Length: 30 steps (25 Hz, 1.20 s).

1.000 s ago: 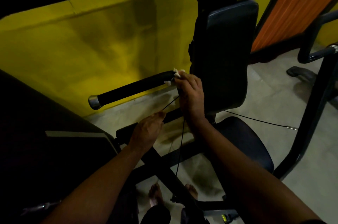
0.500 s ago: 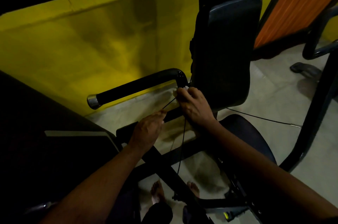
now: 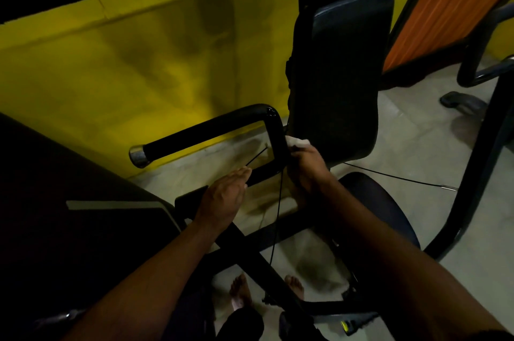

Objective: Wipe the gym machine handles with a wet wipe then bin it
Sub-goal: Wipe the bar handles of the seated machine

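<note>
A black padded machine handle with a chrome end cap runs from lower left up to a bend, then drops down as a vertical tube. My right hand grips a white wet wipe and presses it against the lower part of that vertical tube. My left hand hovers flat with straight fingers just left of the tube, above a black frame bar, holding nothing.
The machine's tall black back pad stands just right of the handle, with the round seat below it. A thin black cable hangs down past my hands. Yellow wall behind, another machine's frame at right, bare feet on the floor.
My right hand with the wipe has slid from the top of the handle, round the bend and down the vertical tube. The left hand has stayed nearly still.
</note>
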{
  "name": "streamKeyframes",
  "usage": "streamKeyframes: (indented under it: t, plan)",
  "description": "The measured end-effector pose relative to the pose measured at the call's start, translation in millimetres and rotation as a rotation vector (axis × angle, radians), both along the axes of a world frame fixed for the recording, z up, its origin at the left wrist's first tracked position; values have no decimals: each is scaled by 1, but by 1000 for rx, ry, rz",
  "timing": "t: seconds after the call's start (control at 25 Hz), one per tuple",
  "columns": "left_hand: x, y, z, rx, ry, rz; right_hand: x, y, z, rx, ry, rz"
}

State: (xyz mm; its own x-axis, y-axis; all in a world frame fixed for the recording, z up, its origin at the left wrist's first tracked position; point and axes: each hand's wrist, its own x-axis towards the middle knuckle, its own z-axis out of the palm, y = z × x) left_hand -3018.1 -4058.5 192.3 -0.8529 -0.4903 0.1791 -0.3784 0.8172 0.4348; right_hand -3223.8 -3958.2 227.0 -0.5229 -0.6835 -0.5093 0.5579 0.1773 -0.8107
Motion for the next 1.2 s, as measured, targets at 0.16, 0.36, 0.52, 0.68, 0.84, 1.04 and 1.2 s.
streamKeyframes:
  t: [0.16, 0.36, 0.52, 0.68, 0.84, 1.04, 1.2]
  plan:
    - [0, 0, 0, -13, -12, -12, -11, -10, 12, 20, -130, -3]
    - [1, 0, 2, 8, -35, -5, -8, -31, 30, 50, -9, -20]
    - [1, -1, 4, 21, -55, 1, -6, -35, 31, -72, 100, -36]
    - [0, -1, 6, 48, -64, -10, 4, -32, 22, -157, 210, -74]
    - [2, -1, 4, 28, -52, -2, 29, -29, 25, -199, 637, -308]
    - [4, -2, -1, 30, -45, 17, 39, -31, 14, 10, 1222, -93]
    - [1, -3, 0, 4, -4, -13, 8, -16, 5, 74, 2101, 251]
